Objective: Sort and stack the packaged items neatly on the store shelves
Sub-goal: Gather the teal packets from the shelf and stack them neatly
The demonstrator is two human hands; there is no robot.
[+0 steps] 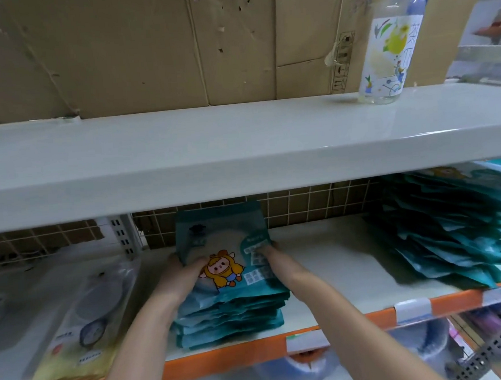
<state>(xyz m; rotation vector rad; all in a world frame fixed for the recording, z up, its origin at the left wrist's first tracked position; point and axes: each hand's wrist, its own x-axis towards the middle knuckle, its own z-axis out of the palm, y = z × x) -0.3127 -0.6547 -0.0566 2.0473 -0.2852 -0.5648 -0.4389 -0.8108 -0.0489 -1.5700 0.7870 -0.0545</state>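
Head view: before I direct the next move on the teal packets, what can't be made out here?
- Left hand and right hand: fingers hidden behind the top teal packet.
- Pile count in the stack: edges blurred.
- Right-hand teal pile: motion-blurred, cut by the frame's right edge and the upper shelf.
- Packet print: too small to read.
- Bottle: cap cut off by the top edge.

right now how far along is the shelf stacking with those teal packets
About midway, judging by the shelf. Done: a squared stack of teal packets sits near the shelf's front edge. In hand: the left hand and right hand grip the top packet by its sides, seating it on that stack. Left: the slumped, fanned-out pile to the right needs straightening.
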